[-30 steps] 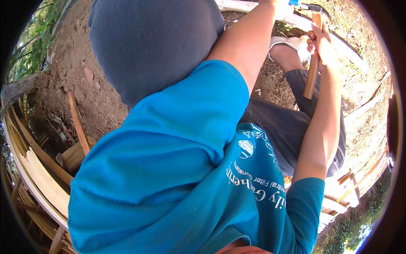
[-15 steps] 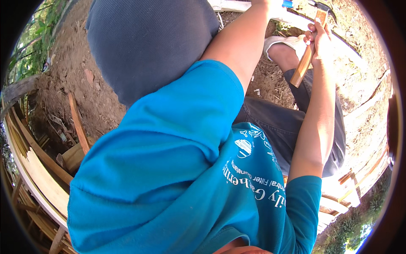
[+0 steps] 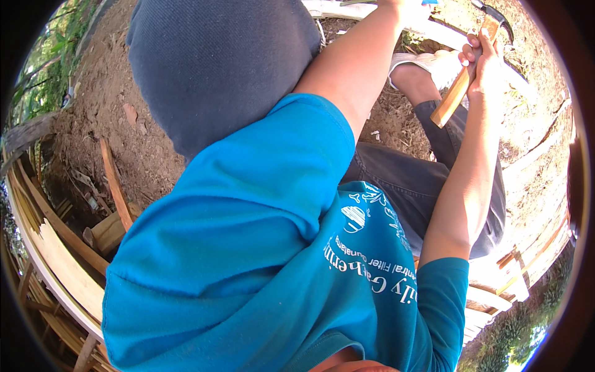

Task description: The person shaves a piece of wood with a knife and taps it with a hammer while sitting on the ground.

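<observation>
Stretching from twelve toward two o'clock is a pale pole (image 3: 344, 10); at two, a wooden-handled claw hammer (image 3: 456, 99) sits clamped in my right hand (image 3: 487, 65). Apart at one, my left hand (image 3: 404, 8) is cropped, its grip untellable, near a small blue object (image 3: 429, 2).

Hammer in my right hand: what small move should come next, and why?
Perhaps bring the hammer left toward the blue piece: your right hand holds it with its head apart from that piece. Your left hand is close to the piece, so a short, careful swing seems wise.
</observation>
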### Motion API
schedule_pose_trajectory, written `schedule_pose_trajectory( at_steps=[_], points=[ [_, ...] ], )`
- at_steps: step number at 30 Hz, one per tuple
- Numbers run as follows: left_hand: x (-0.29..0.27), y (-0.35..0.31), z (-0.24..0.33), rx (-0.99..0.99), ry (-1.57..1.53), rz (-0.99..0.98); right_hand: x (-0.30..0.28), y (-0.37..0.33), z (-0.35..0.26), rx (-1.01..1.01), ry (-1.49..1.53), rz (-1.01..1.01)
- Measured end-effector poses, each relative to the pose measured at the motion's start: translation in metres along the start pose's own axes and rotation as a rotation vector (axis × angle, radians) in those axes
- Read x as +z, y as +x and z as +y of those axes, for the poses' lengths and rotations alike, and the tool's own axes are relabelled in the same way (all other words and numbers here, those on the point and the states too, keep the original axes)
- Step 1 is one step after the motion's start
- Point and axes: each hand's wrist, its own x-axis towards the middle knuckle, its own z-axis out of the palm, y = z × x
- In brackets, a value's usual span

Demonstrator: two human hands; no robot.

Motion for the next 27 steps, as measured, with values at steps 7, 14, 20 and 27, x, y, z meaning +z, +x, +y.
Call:
schedule_pose_trajectory(
  at_steps=[7,14,20,27],
  points=[
    [0.011,0.001,0.009,-0.464,-0.920,-0.022,0.001,-0.011,0.018,0.062,-0.226,-0.081],
    [0.022,0.012,-0.009,-0.485,-1.062,-0.050,-0.006,-0.008,0.020,0.060,-0.253,-0.068],
    [0.014,0.015,-0.020,-0.390,-1.016,-0.004,0.001,-0.006,0.024,0.136,-0.221,-0.082],
    [-0.001,-0.016,0.013,-0.158,-0.282,-0.062,-0.014,-0.007,0.030,0.207,-0.209,-0.116]
  ],
)
